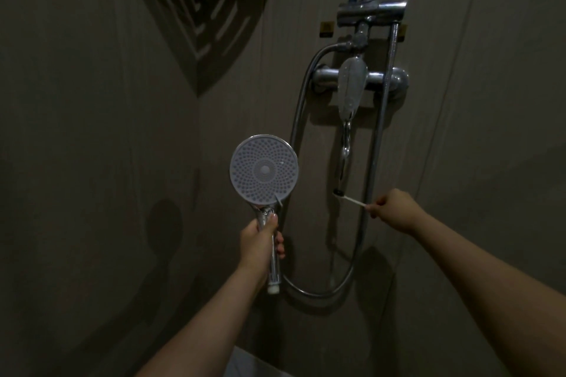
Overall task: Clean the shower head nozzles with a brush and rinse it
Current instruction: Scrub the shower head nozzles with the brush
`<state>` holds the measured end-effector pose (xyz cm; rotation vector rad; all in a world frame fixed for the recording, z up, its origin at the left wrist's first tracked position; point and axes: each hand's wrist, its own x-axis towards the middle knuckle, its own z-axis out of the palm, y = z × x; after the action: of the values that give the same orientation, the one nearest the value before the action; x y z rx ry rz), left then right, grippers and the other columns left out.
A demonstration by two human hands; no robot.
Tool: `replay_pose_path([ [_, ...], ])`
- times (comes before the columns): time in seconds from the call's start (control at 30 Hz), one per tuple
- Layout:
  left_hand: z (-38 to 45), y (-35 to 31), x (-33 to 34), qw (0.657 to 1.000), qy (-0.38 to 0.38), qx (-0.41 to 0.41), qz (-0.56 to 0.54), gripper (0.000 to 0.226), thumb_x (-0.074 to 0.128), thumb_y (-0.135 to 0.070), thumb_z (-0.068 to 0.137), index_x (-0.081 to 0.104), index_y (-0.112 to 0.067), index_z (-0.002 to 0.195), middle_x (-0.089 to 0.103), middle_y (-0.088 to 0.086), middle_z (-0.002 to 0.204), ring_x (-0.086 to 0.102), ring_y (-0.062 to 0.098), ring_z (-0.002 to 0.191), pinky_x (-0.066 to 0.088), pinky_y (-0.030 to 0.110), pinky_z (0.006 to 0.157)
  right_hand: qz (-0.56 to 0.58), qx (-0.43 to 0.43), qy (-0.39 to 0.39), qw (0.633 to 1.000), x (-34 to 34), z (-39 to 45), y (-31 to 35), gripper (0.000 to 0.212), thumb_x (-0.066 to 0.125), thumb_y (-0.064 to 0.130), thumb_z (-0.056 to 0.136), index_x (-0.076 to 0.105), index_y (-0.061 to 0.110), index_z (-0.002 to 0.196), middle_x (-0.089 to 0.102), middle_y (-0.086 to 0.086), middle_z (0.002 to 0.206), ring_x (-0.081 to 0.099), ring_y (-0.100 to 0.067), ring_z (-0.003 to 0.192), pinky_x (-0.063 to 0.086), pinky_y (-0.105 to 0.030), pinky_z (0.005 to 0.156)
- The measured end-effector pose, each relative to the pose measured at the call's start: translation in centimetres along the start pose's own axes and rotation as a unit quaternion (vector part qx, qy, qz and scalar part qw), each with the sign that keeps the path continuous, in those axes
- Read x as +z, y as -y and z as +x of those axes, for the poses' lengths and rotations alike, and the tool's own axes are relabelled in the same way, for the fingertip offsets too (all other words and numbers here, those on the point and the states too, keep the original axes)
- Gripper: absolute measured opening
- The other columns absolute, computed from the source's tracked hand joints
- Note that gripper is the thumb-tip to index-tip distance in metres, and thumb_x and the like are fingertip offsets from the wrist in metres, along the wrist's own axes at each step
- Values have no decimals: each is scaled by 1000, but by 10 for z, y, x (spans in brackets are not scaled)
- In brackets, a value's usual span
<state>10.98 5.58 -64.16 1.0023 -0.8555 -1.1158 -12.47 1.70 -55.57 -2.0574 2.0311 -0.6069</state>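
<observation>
Left hand [260, 242] has a clenched grip on the shower head [264, 169] handle, face toward us; rigid, probably light, slick chrome, hose-tethered; right hand [395, 208] pinches brush [350, 197] under the tap stream.

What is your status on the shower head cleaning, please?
Left hand grips round white shower head by its chrome handle. Right hand pinches thin white brush under running tap water. Nothing between brush and nozzles.

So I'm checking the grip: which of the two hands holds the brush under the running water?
The right hand, pinching the thin white brush beneath the tap's stream; the left hand grips the round grey shower head's chrome handle instead.
</observation>
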Motion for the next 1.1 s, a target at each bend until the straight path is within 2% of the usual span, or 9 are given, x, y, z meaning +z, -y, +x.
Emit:
replay_pose_path([
  [0.23, -1, -1, -1, 1000, -6, -1, 2, 21, 50, -20, 94, 50, -15, 74, 47, 4, 55, 43, 7, 34, 39, 17, 37, 46, -1, -21, 999, 0, 0, 4, 34, 60, 24, 90, 57, 16, 57, 50, -2, 54, 48, -13, 49, 41, -25, 54],
  [0.37, -1, -2, 0, 1000, -14, -1, -3, 22, 50, -20, 94, 50, -15, 72, 46, 3, 53, 43, 6, 31, 38, 17, 35, 107, 5, -40, 993, 0, -5, 2, 22, 63, 20, 87, 69, 2, 76, 52, -3, 52, 50, -8, 40, 39, -14, 40],
  [0.43, 0, -2, 0, 1000, -14, -2, 0, 23, 50, -20, 94, 49, -15, 72, 46, 4, 54, 42, 6, 30, 38, 17, 34, 129, 12, -44, 991, 0, -5, 3, 20, 63, 20, 87, 69, 3, 79, 52, -3, 54, 48, -11, 44, 39, -17, 41],
  [0.53, -2, -3, 0, 1000, -13, -2, 3, 23, 50, -20, 94, 48, -15, 71, 46, 5, 54, 43, 6, 31, 38, 17, 35, 99, 8, -31, 995, -4, -3, 5, 22, 64, 21, 87, 65, 11, 67, 53, -2, 55, 47, -11, 47, 38, -21, 45],
  [0.67, -5, -7, -5, 1000, -1, -12, 17, 22, 49, -21, 94, 51, -15, 74, 48, 3, 57, 45, 10, 40, 40, 19, 39, 21, -17, 13, 1000, -17, -8, 17, 21, 62, 22, 87, 65, 13, 68, 53, 0, 60, 48, -9, 54, 38, -20, 49],
  [0.8, -4, -9, -12, 1000, -10, -7, 20, 23, 48, -21, 94, 51, -14, 72, 48, 4, 58, 45, 9, 39, 40, 20, 40, 18, -71, 45, 996, -34, -10, 42, 26, 63, 22, 86, 62, 15, 61, 52, -1, 56, 46, -9, 49, 38, -18, 46],
  [0.9, -4, -12, -16, 1000, -16, -3, 23, 22, 49, -20, 94, 51, -13, 73, 48, 4, 58, 45, 8, 37, 40, 19, 39, 161, -112, -14, 980, -47, -3, 66, 23, 62, 17, 87, 64, 8, 66, 50, -2, 49, 44, -9, 42, 36, -15, 40],
  [0.97, -5, -14, -19, 1000, -16, 4, 21, 22, 49, -19, 94, 51, -13, 73, 48, 5, 58, 44, 7, 36, 39, 18, 38, 230, -138, -82, 960, -60, 4, 85, 27, 60, 16, 89, 62, 12, 62, 50, 4, 40, 42, -2, 33, 34, -12, 35],
  [1.1, -5, -18, -26, 999, -19, 12, 32, 22, 48, -18, 94, 50, -12, 73, 48, 6, 58, 45, 12, 42, 40, 18, 38, 281, -139, -137, 940, -81, 12, 112, 25, 56, 20, 91, 63, 11, 70, 52, -4, 58, 46, -11, 48, 39, -20, 47],
])
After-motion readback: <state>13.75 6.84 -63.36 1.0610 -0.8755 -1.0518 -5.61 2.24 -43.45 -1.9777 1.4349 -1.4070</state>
